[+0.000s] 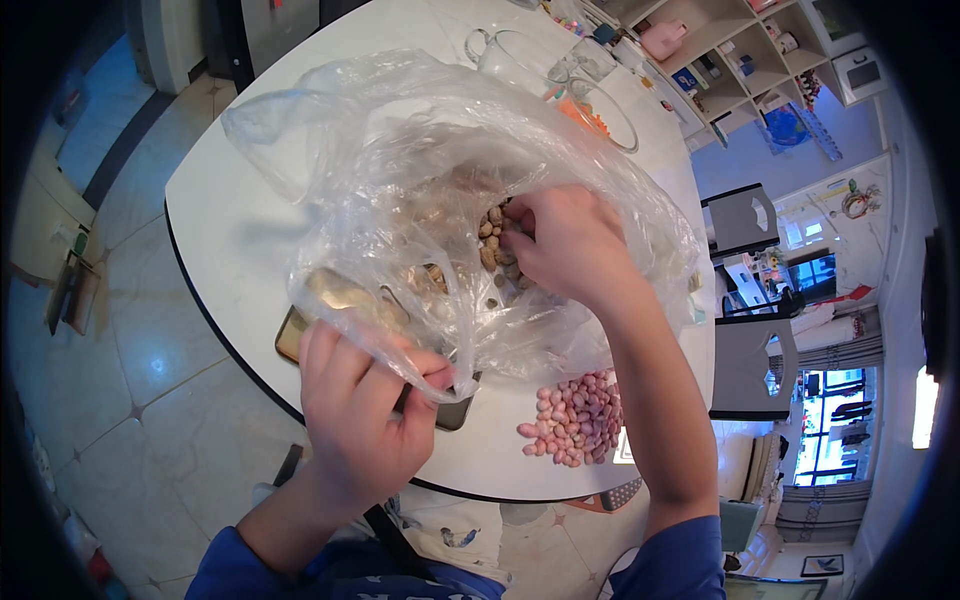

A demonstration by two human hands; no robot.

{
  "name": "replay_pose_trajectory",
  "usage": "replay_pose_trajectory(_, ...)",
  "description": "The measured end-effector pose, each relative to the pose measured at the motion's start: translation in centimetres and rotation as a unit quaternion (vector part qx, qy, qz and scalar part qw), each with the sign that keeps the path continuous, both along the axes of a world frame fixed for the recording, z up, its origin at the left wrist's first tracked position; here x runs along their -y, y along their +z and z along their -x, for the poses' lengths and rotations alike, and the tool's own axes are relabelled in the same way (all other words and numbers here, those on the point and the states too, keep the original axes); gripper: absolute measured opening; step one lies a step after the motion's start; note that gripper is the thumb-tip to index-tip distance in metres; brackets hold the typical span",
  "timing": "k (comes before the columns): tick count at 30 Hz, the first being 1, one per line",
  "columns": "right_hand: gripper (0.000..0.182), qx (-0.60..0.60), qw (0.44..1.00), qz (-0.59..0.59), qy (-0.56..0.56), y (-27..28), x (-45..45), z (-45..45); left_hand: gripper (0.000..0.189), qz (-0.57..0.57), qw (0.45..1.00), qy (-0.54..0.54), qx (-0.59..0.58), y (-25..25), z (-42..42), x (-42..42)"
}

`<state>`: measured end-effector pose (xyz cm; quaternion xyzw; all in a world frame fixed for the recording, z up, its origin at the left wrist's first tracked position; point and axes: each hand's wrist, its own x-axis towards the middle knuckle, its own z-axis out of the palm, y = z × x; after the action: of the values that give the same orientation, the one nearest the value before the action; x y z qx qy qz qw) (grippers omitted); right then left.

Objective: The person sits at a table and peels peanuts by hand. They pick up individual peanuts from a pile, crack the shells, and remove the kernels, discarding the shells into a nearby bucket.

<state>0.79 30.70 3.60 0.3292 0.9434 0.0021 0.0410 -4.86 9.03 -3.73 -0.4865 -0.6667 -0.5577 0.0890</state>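
Observation:
A large clear plastic bag (390, 142) lies open across the white table. Inside it are unshelled peanuts (491, 232), some seen only through the film. My left hand (367, 412) pinches the bag's near edge between thumb and fingers. My right hand (566, 240) reaches into the bag's mouth, its fingertips at the peanuts; whether it holds one cannot be told. A pile of pink shelled peanuts (576, 420) lies on the table near my right forearm. Partly under the bag and beside my left hand are a gold-coloured phone-like object (289, 335) and a dark flat object (454, 415).
Behind the bag stand a glass pitcher (517, 56) and a clear container with orange pieces (585, 116). The table's dark rim (225, 337) curves along the near left. Grey chairs (750, 367) stand at the right, below a shelf unit (705, 45).

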Motion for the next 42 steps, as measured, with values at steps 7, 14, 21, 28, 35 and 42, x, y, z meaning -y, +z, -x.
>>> replay_pose_trajectory(7, 0.024, -0.243, 0.961, 0.053, 0.118, 2.3, 2.4, -4.0, 0.018, -0.015, 1.000, 0.005, -0.017, -0.2, 0.0, -0.1)
replay_pose_trajectory(14, 0.033, -0.369, 0.870, 0.298, 0.132, 3.9, 7.1, -8.4, 0.023, -0.057, 0.998, 0.011, -0.041, 0.9, -0.6, 0.0)
replay_pose_trajectory(21, 0.030, -0.426, 0.752, 0.492, 0.109, 3.7, 11.9, -11.3, 0.037, -0.131, 0.976, -0.144, 0.095, 3.4, -2.9, 2.4)
replay_pose_trajectory(28, 0.028, -0.412, 0.710, 0.556, 0.132, 2.5, 13.9, -14.3, 0.036, -0.079, 0.959, -0.261, 0.080, 4.6, -4.1, 4.2)
replay_pose_trajectory(35, 0.026, -0.410, 0.695, 0.572, 0.146, 2.9, 14.7, -17.2, 0.034, -0.063, 0.933, -0.343, 0.091, 5.4, -5.6, 4.4)
replay_pose_trajectory(42, 0.028, -0.434, 0.694, 0.559, 0.131, 2.0, 14.9, -19.8, 0.036, -0.033, 0.934, -0.348, 0.077, 5.7, -7.3, 4.2)
